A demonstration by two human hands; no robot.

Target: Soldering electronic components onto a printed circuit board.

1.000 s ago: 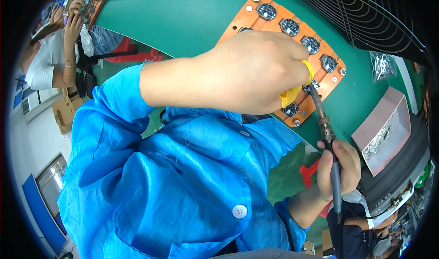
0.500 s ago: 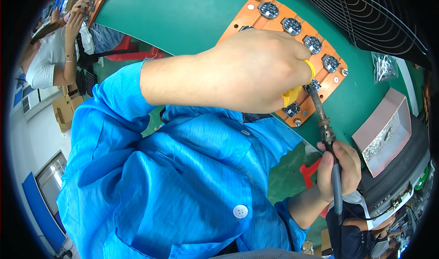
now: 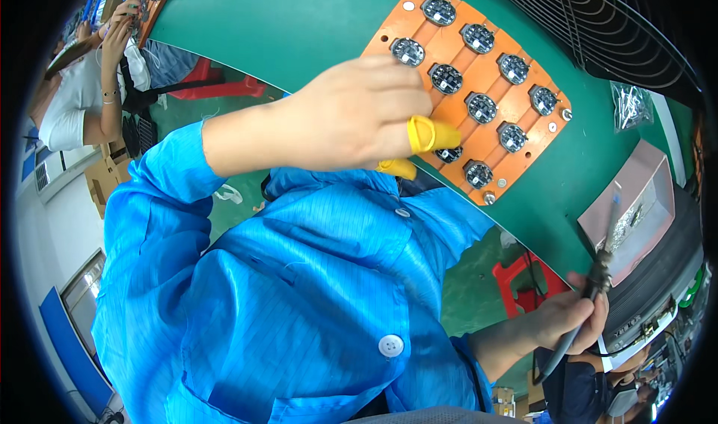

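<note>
Solder iron point(image 3: 600, 271), slim & metal-tipped, pinched in R grip point(image 3: 572, 318); L grip point(image 3: 359, 112): can't tell.

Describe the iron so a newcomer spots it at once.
Find the green table, then the pink box at its right end. Overlapping the box in view is the iron, held in the right hand: slim metal shaft, dark handle. Unlike the wide, open box, it is thin and hand-held.

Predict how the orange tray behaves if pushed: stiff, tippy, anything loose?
Orange tray probably stays stiff: it looks like a slab. Tipping seems unlikely: it's broad and lies flat on the green table. Round circuit boards on top might shift if jolted; fastening isn't clear.
</note>
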